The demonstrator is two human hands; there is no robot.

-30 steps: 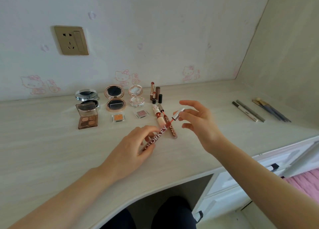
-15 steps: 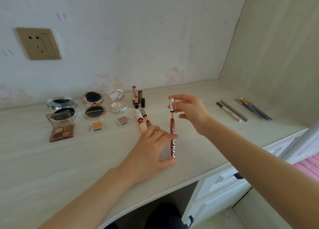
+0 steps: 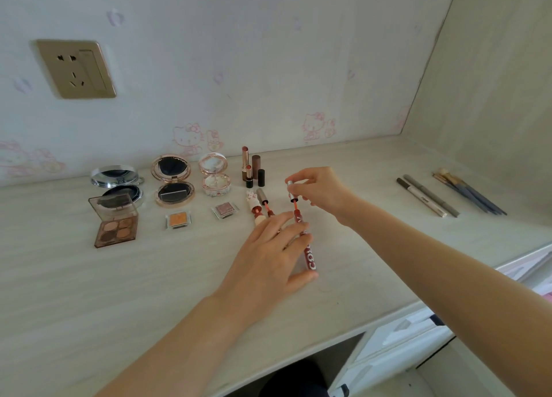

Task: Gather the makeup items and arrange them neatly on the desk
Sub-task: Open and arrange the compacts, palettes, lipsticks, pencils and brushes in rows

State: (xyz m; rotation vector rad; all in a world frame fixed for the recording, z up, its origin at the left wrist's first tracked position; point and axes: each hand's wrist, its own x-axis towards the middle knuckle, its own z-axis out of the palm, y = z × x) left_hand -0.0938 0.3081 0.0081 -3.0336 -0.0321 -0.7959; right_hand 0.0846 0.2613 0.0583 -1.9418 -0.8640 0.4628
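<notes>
Lip gloss [image 3: 307, 247] lies on the desk [image 3: 74, 292] just right of two other glosses [image 3: 263, 208], and my left hand [image 3: 268, 259] holds its tube, fingers and thumb curled round it. My right hand [image 3: 319, 190] pinches the silver cap [image 3: 290, 192], its wand seemingly part-way in the tube's neck. Compacts [image 3: 173, 178] and lipsticks [image 3: 252, 169] line the wall behind.

At frame centre your left hand [image 3: 270, 254] grips a red lip gloss tube [image 3: 307, 247] on the table [image 3: 74, 292], while your right hand [image 3: 321, 190] pinches its silver-capped wand [image 3: 291, 192] just above. Open compacts [image 3: 173, 181] sit left.
</notes>
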